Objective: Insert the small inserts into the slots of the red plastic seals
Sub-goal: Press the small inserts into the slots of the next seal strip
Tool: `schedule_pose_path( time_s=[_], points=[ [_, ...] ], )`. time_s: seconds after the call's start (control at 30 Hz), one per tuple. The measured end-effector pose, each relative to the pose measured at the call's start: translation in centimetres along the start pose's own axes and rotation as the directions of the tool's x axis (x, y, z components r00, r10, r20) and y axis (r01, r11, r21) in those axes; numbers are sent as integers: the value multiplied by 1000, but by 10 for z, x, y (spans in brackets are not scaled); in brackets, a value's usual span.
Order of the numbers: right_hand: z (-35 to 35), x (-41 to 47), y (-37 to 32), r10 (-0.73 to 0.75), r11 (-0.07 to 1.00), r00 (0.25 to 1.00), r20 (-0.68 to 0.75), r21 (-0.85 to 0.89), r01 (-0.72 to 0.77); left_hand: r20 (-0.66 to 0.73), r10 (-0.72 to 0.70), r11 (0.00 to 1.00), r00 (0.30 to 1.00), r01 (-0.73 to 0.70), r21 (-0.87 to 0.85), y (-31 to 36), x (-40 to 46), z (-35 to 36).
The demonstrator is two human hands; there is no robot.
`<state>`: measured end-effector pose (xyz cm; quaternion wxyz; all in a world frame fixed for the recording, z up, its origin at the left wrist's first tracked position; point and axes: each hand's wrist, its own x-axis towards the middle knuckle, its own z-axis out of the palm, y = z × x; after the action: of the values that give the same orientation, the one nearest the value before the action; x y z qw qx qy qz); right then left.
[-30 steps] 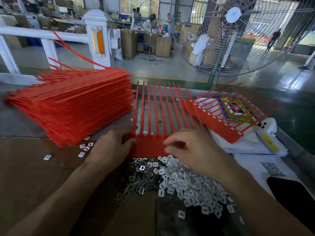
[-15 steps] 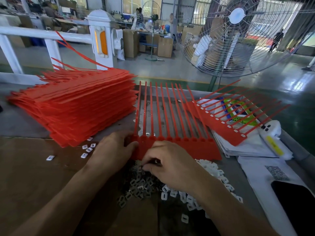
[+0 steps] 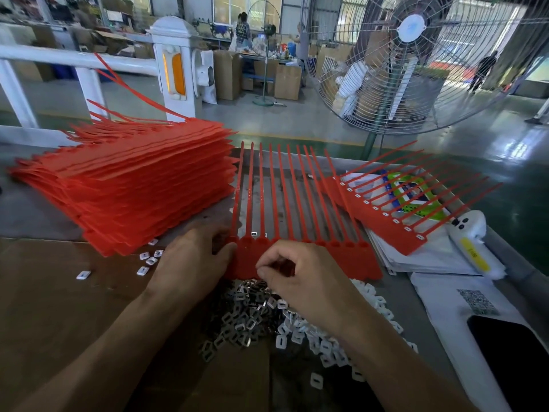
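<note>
A red seal strip (image 3: 341, 260) lies flat before me, its tails pointing away. My left hand (image 3: 193, 263) grips the strip's left end, thumb on the base. Over the left part of the base, my right hand (image 3: 306, 281) is curled, thumb and forefinger pinched on a small insert that the fingers mostly hide. A pile of small inserts (image 3: 252, 316), metal and white, lies just below the strip. One insert (image 3: 254, 233) sits in a slot near the left end.
A tall stack of red seals (image 3: 133, 188) stands at the left. A filled seal strip (image 3: 386, 221) lies on papers at the right. Loose inserts (image 3: 147, 260) dot the cardboard. A phone (image 3: 511, 361) is at the lower right, and a big fan (image 3: 410, 60) stands beyond the table.
My right hand moved left from the strip's middle down to the insert pile, then rose to the left part of the base. The left hand stayed put.
</note>
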<state>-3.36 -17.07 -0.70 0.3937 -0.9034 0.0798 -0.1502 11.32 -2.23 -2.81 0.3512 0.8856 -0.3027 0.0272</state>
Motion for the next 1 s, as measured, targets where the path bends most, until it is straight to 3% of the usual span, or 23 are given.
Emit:
schedule_pose_path(
  time_s=[0.13, 0.4, 0.6, 1.0],
  points=[
    [-3, 0, 2, 139, 970, 990, -36, 205, -129, -102, 69, 988, 992, -82, -127, 7, -3, -2],
    [-14, 4, 9, 247, 881, 962, -118, 440, -172, -2, 180, 865, 984, -159, -476, 35, -17, -3],
    [-10, 6, 11, 233, 884, 964, -132, 442, -153, 11, 250, 829, 968, -208, -519, 38, -21, 4],
    [-8, 7, 12, 190, 902, 980, -62, 404, -149, -34, 268, 853, 963, -253, -456, 38, -21, 9]
  ],
)
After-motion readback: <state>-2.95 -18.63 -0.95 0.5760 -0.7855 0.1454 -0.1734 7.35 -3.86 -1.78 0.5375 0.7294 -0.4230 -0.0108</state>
